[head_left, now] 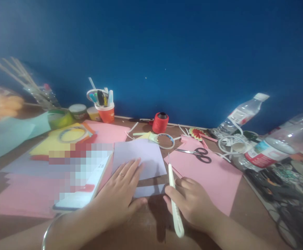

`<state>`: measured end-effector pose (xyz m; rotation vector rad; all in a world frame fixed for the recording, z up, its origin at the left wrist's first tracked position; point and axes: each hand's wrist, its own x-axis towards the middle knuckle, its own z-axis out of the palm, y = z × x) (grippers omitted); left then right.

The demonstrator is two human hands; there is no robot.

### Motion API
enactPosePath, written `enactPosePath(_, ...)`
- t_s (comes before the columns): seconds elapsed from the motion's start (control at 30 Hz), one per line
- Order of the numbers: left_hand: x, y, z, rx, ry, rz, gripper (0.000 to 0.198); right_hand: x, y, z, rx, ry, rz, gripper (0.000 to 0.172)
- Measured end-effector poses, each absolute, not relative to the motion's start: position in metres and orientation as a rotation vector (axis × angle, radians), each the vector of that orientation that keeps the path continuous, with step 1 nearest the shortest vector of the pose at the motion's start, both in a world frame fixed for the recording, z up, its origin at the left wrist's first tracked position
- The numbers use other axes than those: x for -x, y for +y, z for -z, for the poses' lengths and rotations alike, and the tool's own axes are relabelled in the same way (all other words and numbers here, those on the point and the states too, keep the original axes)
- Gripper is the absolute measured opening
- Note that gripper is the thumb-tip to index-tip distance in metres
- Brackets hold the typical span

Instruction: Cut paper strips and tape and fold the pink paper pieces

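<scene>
Head view: left hand lies flat, fingers extended, over the lower left of the lilac sheet. Right hand closes around the white knife, blade pointing away from the person, near the sheet's right edge. 1 lilac strip lies between the 2 hands, below a visible gap. Scissors rest beyond the right hand on pink paper.

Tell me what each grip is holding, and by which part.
The right grip holds the white knife around mid-handle; the left grip holds nothing, fingers flat on lilac paper.
</scene>
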<state>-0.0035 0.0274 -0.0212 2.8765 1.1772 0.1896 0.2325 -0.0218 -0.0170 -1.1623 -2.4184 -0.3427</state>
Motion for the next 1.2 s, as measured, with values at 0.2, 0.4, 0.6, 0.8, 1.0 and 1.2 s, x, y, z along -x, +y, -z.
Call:
enactPosePath(0.2,0.003,0.029,0.015,-2.864,1.059,-0.140,0.067,-0.230,-0.027,0.016,1.138,-2.474,0.325,0.012)
enactPosePath(0.4,-0.002,0.012,0.003,-2.951,0.994,-0.227,0.043,-0.229,-0.027,0.016,1.139,-2.394,0.347,0.012)
enactPosePath(0.6,-0.004,-0.011,0.001,-3.068,0.689,-0.232,0.035,-0.234,-0.026,0.023,1.145,-2.292,0.228,0.012)
enactPosePath(0.8,-0.005,-0.007,-0.001,-3.066,0.746,-0.230,0.040,-0.242,-0.021,0.020,1.168,-1.527,-0.735,0.024)
enactPosePath(1.0,-0.007,-0.007,-0.004,-3.070,0.754,-0.191,0.041,-0.240,-0.012,0.007,1.360,-0.841,-1.273,0.031)
enactPosePath(1.2,-0.007,-0.003,0.001,-3.039,0.851,-0.210,0.040,-0.238,-0.009,0.006,1.319,-0.771,-1.328,0.031)
